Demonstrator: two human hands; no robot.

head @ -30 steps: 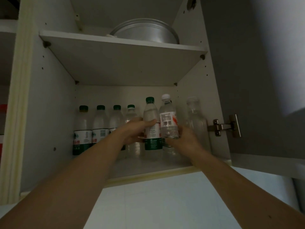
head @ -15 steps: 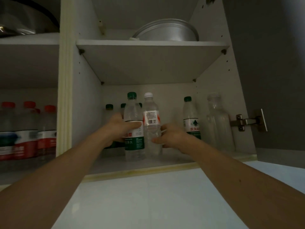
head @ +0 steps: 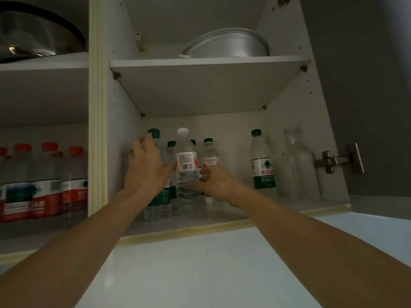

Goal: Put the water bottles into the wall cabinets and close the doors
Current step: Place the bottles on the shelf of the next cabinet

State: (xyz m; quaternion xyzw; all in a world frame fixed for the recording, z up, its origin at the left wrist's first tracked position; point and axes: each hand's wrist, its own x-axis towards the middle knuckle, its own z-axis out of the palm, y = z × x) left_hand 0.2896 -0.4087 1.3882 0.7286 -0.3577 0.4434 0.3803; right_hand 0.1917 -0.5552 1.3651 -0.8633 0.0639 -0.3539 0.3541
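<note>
Both hands reach up into the right wall cabinet (head: 287, 138), whose door (head: 364, 90) stands open on a metal hinge (head: 340, 160).

The left hand (head: 145, 168) has its fingers spread wide. It lies against a green-capped bottle (head: 156, 196) with a green label at the left of the bottom shelf (head: 222, 218). The right hand (head: 216, 182) has its fingers half curled. Its fingertips (head: 201, 172) touch the side of a white-capped bottle (head: 186, 165). I cannot tell if it really holds the bottle.

The white-capped bottle stands up straight, between the two hands. Its label is white and red with a barcode. The words are too blurry to read.

More small bottles stand just behind it. One has a red and white label (head: 210, 161), too blurry to read. Off to the right stands a lone green-label bottle (head: 262, 165) with red Chinese writing and a little mountain picture. Beside that is a clear bottle (head: 293, 161) with no label.

A metal pan (head: 229, 44) sits on the upper shelf (head: 209, 63). The left cabinet holds red-capped bottles (head: 47, 181) with red labels.
</note>
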